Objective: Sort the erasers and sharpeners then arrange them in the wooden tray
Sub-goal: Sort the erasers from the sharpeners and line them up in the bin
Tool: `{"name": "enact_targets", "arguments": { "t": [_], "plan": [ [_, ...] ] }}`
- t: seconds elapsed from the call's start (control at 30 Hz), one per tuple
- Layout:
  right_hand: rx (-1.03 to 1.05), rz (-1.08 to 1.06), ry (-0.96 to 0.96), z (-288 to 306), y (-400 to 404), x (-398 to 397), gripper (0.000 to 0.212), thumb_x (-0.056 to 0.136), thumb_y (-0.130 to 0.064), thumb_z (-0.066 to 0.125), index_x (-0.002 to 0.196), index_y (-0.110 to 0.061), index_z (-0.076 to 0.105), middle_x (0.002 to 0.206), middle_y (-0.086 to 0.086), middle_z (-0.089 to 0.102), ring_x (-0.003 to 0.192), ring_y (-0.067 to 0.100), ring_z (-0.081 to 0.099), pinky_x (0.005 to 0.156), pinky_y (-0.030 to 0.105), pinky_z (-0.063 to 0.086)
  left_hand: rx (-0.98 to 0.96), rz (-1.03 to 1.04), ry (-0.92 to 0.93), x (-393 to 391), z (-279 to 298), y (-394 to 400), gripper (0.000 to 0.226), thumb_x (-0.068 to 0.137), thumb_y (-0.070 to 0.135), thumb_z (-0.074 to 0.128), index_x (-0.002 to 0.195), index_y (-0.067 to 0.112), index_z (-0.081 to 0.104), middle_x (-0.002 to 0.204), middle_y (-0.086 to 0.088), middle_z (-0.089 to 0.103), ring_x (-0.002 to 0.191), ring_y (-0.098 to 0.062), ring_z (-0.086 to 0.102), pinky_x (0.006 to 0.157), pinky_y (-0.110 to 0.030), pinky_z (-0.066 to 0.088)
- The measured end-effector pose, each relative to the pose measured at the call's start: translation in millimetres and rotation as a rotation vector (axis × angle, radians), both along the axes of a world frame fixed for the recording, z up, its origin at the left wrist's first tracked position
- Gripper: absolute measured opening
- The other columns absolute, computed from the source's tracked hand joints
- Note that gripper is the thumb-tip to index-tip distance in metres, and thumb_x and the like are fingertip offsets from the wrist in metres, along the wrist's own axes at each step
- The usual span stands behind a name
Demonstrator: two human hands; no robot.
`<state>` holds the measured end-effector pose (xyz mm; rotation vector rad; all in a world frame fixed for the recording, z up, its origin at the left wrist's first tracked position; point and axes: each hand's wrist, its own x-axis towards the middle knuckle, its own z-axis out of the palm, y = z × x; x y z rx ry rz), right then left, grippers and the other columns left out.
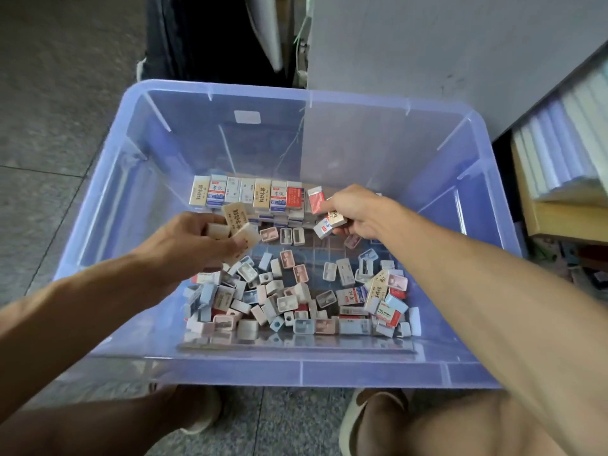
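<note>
left hand [194, 240]: curled round a bunch of beige erasers [235, 227], several at once, held over the left part of the bin [329, 373].
right hand [357, 210]: pinching two or three erasers [330, 222] at the fingertips, just beside the right end of the row [246, 194].
row: erasers stood on edge, side by side, along the far side of the bin floor; a red one [315, 199] leans at its right end, touching the right hand's fingers.
loose pile [296, 301]: sharpeners and erasers mixed, lying below and between both hands, well nearer the person than the row.
tray: a dark flat sheet under the pile may be it; i cannot tell if it is wood.
risk, left: the bunch is loosely stacked, so one eraser could slide out and fall back into the pile, unsorting it.
risk, right: setting pieces down beside the leaning red eraser could knock it over and topple neighbours in the row.
risk, mix-up: small sharpeners [286, 235] lie just under the right hand; a careless sweep could drag them into the eraser row.
progress: early, i judge; most pieces are not yet sorted.
</note>
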<state>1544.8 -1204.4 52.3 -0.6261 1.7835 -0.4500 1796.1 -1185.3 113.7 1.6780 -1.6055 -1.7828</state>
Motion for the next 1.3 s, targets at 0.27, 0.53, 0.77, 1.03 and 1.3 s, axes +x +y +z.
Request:
{"name": "enact_targets", "arguments": {
  "t": [0.27, 0.53, 0.77, 1.03, 1.3],
  "plan": [
    [-0.061, -0.041, 0.118, -16, -9, 5, 0.025, 0.087, -0.023, 0.077, 0.101, -0.004, 0.068, 0.083, 0.012, 0.074, 0.07, 0.021, 0.068, 0.076, 0.038, 0.062, 0.02, 0.074, 0.023, -7, 1, -5, 0.005, 0.086, 0.011, 0.071, 0.091, 0.008, 0.071, 0.082, -0.005, 0.071, 0.083, -0.02, 0.065, 0.083, -0.037, 0.053],
    [-0.065, -0.046, 0.085, -7, -2, -11, 0.034, 0.079, -0.011, 0.083, 0.106, 0.0, 0.067, 0.096, 0.015, 0.074, 0.089, 0.03, 0.073, 0.081, 0.05, 0.061, 0.026, 0.05, -0.015, -14, 2, -6, 0.011, 0.085, 0.013, 0.072, 0.095, 0.008, 0.07, 0.09, -0.007, 0.071, 0.084, -0.02, 0.065, 0.088, -0.041, 0.054],
    [-0.101, -0.182, -0.163, 24, 7, -18, 0.012, 0.085, 0.017, 0.064, 0.093, 0.008, 0.065, 0.101, 0.028, 0.067, 0.078, 0.031, 0.072, 0.075, 0.04, 0.062, 0.017, 0.043, -0.042, -11, 7, -5, 0.006, 0.086, 0.012, 0.073, 0.091, 0.008, 0.07, 0.09, -0.012, 0.072, 0.084, -0.024, 0.063, 0.092, -0.05, 0.052],
    [-0.095, -0.075, -0.245, 28, 8, 13, 0.025, 0.096, 0.006, 0.058, 0.121, 0.006, 0.057, 0.112, 0.021, 0.064, 0.065, 0.023, 0.074, 0.061, 0.029, 0.062, 0.084, 0.099, -0.101, 5, 17, 2, 0.014, 0.086, 0.014, 0.073, 0.092, 0.002, 0.069, 0.082, -0.009, 0.068, 0.075, -0.018, 0.063, 0.075, -0.033, 0.055],
    [-0.187, 0.138, -0.123, 18, -11, 58, 0.015, 0.095, -0.023, 0.068, 0.104, -0.011, 0.063, 0.086, 0.006, 0.078, 0.047, 0.013, 0.063, 0.046, 0.025, 0.048, 0.108, 0.122, -0.148, 26, 32, 24, 0.014, 0.085, 0.018, 0.075, 0.092, 0.007, 0.071, 0.082, -0.008, 0.072, 0.081, -0.02, 0.067, 0.089, -0.046, 0.056]
  ]
}}
